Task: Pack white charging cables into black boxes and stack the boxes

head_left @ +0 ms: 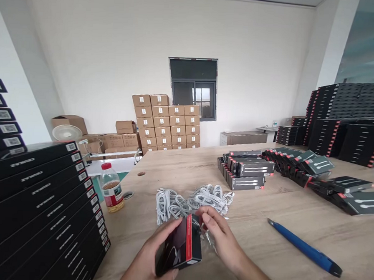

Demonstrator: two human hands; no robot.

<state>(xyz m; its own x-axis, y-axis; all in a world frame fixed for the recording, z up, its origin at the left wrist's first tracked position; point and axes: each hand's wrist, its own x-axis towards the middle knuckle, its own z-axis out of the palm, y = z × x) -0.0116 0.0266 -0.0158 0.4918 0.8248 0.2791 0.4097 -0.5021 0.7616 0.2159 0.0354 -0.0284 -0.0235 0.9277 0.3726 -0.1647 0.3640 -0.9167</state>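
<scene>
My left hand [154, 255] is wrapped round a small black box [181, 246] with a red stripe, held tilted above the wooden table. At the box's upper right edge, my right hand [219, 233] has its thumb and forefinger bent together; what they pinch is too small to make out. Something clear and whitish [208, 238] hangs below those fingers. Just beyond both hands lies a pile of coiled white cables [183, 204].
Tall stacks of black boxes [45, 208] stand at the left, beside a bottle with a red cap [112, 190]. Small dark boxes [246, 172] are piled to the right of centre. A blue pen-like tool [305, 246] lies at the right on the table [179, 164].
</scene>
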